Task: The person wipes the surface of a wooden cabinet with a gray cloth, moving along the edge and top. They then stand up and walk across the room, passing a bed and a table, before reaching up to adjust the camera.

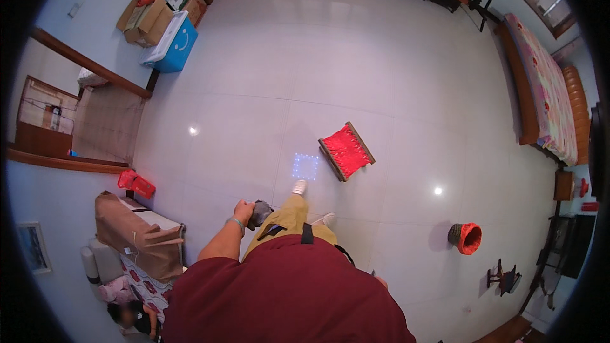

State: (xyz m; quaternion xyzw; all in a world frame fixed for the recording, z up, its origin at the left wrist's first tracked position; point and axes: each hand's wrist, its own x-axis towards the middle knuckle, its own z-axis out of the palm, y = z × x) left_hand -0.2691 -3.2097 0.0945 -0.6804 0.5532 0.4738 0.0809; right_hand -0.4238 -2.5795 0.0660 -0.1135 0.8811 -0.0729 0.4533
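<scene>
My left hand (244,212) is out at my left hip, its fingers closed around a crumpled dark grey cloth (260,213). Only a sliver of my right hand (381,282) shows past my shirt on the right, with a small dark tip (373,273) beside it; what the fingers do is hidden. On the floor ahead stands a low folding stool (347,151) with a red woven seat and wooden bars. A square of bluish light dots (305,166) falls on the tiles between the stool and my forward shoe (299,187).
A wastebasket with a red liner (469,238) and a small dark stool (504,278) stand right. At left are a covered table (138,236), red boxes (143,186) and a person (143,317) on a sofa. A blue storage box (177,47) and a bed (543,85) line the walls.
</scene>
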